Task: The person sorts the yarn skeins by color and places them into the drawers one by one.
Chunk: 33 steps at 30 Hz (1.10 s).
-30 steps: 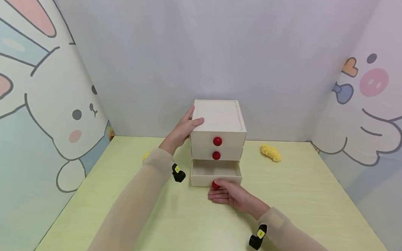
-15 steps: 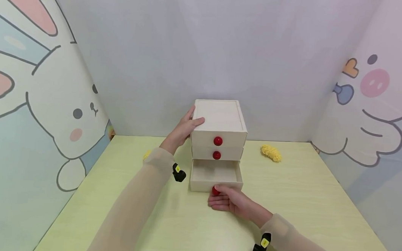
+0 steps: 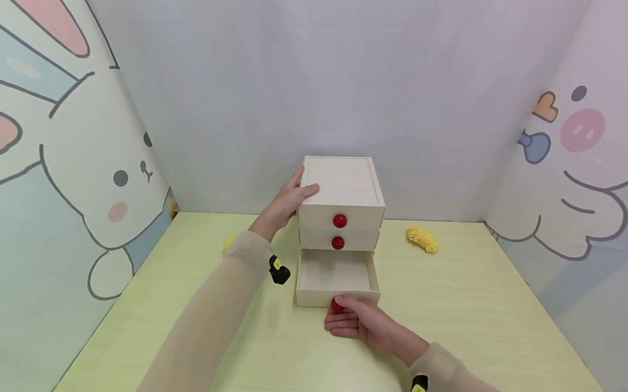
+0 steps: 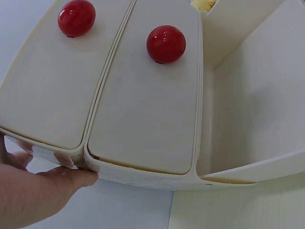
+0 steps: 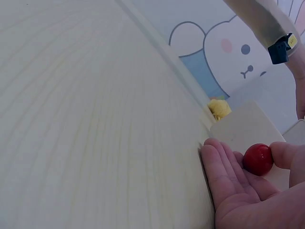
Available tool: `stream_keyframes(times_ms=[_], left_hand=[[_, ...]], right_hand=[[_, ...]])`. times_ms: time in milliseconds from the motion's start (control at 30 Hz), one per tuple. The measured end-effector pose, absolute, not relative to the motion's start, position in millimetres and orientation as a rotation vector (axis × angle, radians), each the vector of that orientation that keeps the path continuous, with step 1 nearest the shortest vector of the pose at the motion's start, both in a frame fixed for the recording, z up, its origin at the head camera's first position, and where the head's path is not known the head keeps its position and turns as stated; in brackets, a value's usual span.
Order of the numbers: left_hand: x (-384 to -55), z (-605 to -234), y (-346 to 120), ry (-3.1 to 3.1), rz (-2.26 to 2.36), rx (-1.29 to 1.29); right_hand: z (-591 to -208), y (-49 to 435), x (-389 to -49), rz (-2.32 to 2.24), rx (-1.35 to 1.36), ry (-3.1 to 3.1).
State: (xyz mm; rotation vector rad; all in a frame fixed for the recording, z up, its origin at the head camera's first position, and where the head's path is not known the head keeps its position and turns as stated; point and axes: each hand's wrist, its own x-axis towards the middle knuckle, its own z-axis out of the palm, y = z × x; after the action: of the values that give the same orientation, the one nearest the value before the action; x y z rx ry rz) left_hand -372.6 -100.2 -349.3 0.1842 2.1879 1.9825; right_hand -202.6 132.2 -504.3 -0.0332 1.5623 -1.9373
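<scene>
A small white chest of drawers [image 3: 341,182] with round red knobs stands at the back of the table. Its bottom drawer [image 3: 336,271] is pulled far out, and its inside looks bare. My right hand [image 3: 363,324] pinches that drawer's red knob [image 5: 259,160] between thumb and index finger, the other fingers extended below it. My left hand [image 3: 284,203] holds the chest's upper left side, thumb over the top edge. In the left wrist view, the left hand [image 4: 38,191] lies along the chest's side, by the two closed upper drawers [image 4: 147,105].
A bundle of yellow cord [image 3: 422,239] lies on the table right of the chest. Another yellow bundle [image 3: 228,242] is partly hidden behind the left sleeve. Behind the pale wooden table [image 3: 478,311] hangs a plain curtain, with cartoon-printed cloths at both sides.
The bottom drawer has slid farther out toward me, with my right hand pinching its knob throughout. My left hand has stayed in place on the chest.
</scene>
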Motion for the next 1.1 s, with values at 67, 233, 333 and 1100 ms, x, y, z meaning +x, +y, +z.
stream_keyframes(times_ms=[67,233,333,1100], left_hand=[[-373,-350,-100,2.191,1.983,0.182],[-372,-350,-100,2.199,1.984,0.186],[-371,-350,-100,2.201,1.982,0.189],[-371,-351,-100,2.197,1.991,0.203]], right_hand=[[-504,132,-200,-1.936,-0.037,1.564],[-503,131,-194,-1.929,-0.042,1.565],[-503,131,-190,-1.930,-0.042,1.563],[-502,129,-174,-1.939,-0.041,1.536]])
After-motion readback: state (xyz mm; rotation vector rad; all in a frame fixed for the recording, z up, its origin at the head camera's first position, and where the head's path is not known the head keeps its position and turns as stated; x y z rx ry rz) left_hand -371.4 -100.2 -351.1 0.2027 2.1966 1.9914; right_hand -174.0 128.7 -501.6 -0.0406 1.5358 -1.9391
